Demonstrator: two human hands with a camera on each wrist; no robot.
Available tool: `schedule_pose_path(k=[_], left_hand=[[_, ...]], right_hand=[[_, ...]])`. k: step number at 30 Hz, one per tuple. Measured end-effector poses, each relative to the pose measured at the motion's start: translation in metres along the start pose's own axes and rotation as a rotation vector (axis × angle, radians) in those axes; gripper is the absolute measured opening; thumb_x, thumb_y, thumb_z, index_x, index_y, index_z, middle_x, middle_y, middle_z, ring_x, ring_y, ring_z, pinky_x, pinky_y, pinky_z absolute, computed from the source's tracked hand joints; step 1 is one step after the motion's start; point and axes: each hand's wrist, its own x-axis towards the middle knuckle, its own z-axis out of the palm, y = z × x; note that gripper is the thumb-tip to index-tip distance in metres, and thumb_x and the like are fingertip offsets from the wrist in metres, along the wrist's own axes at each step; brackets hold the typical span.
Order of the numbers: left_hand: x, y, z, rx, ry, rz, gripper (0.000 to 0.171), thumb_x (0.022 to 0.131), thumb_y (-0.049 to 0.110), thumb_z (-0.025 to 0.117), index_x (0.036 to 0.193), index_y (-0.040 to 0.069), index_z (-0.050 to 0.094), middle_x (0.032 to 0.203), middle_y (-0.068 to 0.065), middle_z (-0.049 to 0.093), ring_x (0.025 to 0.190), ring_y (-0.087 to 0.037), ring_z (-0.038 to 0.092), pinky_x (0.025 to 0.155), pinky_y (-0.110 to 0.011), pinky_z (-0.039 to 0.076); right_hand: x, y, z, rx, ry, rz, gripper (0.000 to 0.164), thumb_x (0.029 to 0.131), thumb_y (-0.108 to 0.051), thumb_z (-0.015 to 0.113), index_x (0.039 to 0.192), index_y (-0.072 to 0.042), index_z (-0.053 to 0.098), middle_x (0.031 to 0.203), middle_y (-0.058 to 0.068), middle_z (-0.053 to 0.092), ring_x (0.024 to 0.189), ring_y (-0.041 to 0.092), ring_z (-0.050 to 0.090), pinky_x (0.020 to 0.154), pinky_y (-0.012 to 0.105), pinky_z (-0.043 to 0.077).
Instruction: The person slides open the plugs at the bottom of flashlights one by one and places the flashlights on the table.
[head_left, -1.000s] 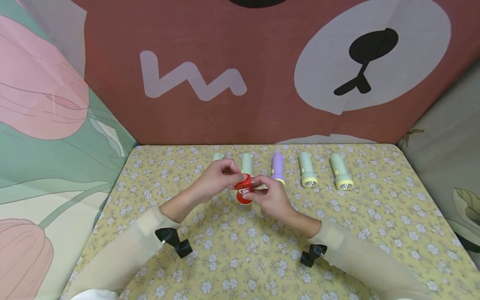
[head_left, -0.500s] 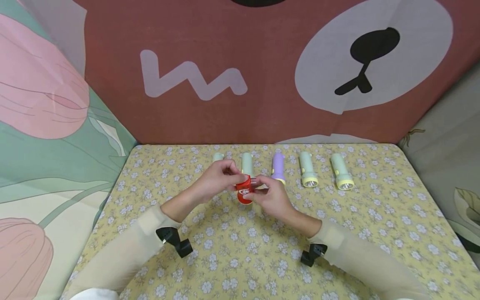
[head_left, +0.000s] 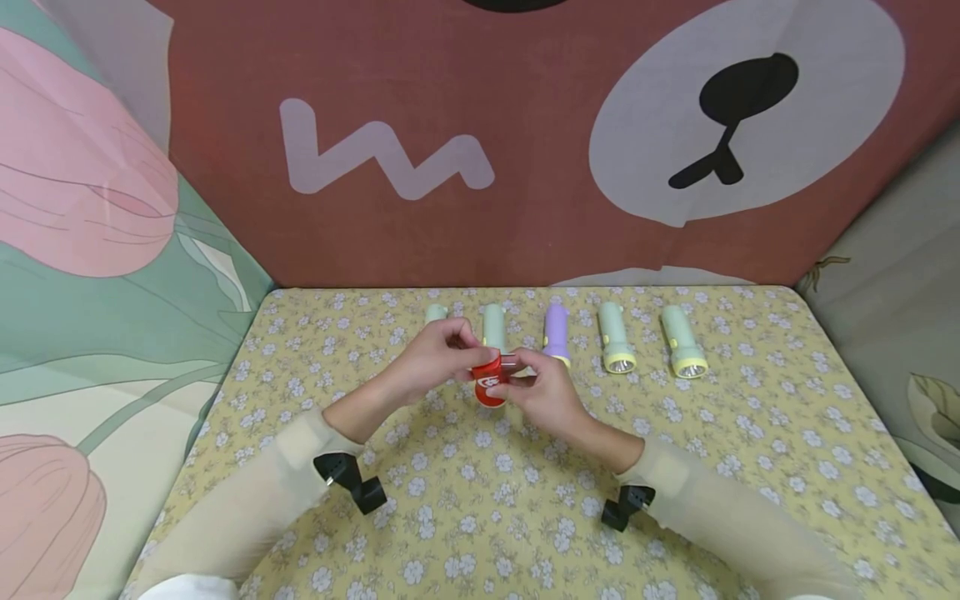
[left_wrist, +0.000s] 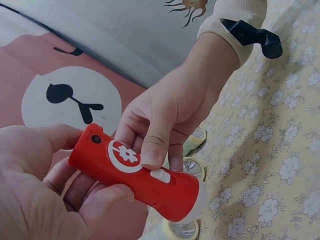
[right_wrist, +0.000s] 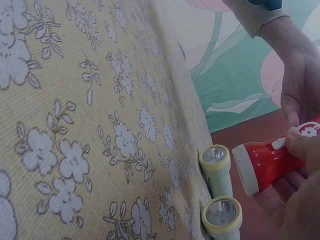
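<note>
A red flashlight point(head_left: 489, 385) with a white flower print is held between both hands above the table, its wide lens end pointing down toward the person. My left hand point(head_left: 438, 360) grips the tail end, thumb and fingers on either side, as the left wrist view shows. With its thumb beside the white switch point(left_wrist: 160, 175), my right hand point(head_left: 546, 393) pinches the body of the flashlight. A thin silvery metal piece point(head_left: 509, 360) sticks out sideways near the tail, right at the right fingers. The right fingers behind the flashlight are partly hidden.
Along the back of the flowered table point(head_left: 450, 517) lie a purple flashlight point(head_left: 556, 327) and several pale green ones, such as the green flashlight point(head_left: 682, 340) at far right. Two are partly covered by the hands in the head view. A printed cloth wall point(head_left: 375, 242) rises behind.
The silvery piece beside the red flashlight shows slightly longer, and the flashlight has turned a little. Both hands keep nearly the same places, and the flashlights on the table stay put.
</note>
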Motion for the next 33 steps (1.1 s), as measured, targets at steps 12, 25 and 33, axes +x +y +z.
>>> schedule_pose_path(k=[12,25,33], left_hand=[[-0.0005,-0.0014,-0.0006,-0.012,0.002,0.006,0.018,0.098,0.014,0.071,0.088,0.006,0.059,0.091,-0.008,0.066,0.08,-0.021,0.064,0.072,-0.032,0.06],[-0.0007,-0.0007,-0.0028,-0.021,-0.03,0.081,0.012,0.1,0.013,0.067,0.099,0.002,0.062,0.096,-0.011,0.067,0.089,-0.024,0.068,0.086,-0.047,0.061],[-0.0002,-0.0039,-0.0058,-0.009,-0.046,0.119,0.012,0.101,0.012,0.066,0.105,0.0,0.064,0.104,-0.013,0.068,0.093,-0.025,0.068,0.084,-0.04,0.062]], right_hand=[[0.0007,-0.0006,-0.0039,-0.007,-0.013,0.003,0.029,0.085,-0.005,0.083,0.112,-0.003,0.074,0.106,0.012,0.071,0.099,0.03,0.073,0.081,0.03,0.062],[0.003,-0.0002,-0.0069,0.037,-0.02,-0.044,0.029,0.084,-0.005,0.084,0.11,-0.001,0.074,0.108,0.013,0.073,0.101,0.033,0.071,0.081,0.032,0.062],[0.0028,-0.0027,-0.0069,0.077,-0.012,-0.017,0.031,0.083,-0.004,0.085,0.111,0.001,0.073,0.105,0.014,0.073,0.097,0.034,0.072,0.079,0.033,0.063]])
